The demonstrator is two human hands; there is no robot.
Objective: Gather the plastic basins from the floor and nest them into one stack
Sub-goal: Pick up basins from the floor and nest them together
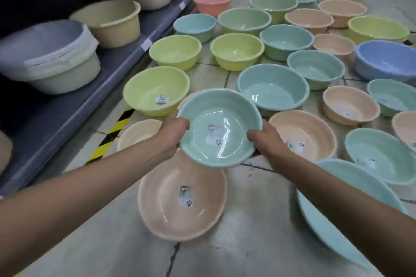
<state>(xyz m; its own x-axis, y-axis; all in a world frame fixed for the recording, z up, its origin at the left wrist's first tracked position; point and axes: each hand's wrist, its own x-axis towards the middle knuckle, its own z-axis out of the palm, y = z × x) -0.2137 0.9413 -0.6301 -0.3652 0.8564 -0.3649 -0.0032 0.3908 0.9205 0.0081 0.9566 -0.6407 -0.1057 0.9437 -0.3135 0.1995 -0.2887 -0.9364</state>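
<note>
Your left grip [174, 129] and right grip [267, 141] curl over opposite rims of the teal basin [219, 128], held above the peach basin [182, 198] on the floor [236, 243]; it looks light, stiff and glossy-slick, so hold the rim.

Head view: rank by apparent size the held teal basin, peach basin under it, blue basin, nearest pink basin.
1. peach basin and held teal basin: alike, held one nearer the camera.
2. blue basin
3. pink basin
</note>
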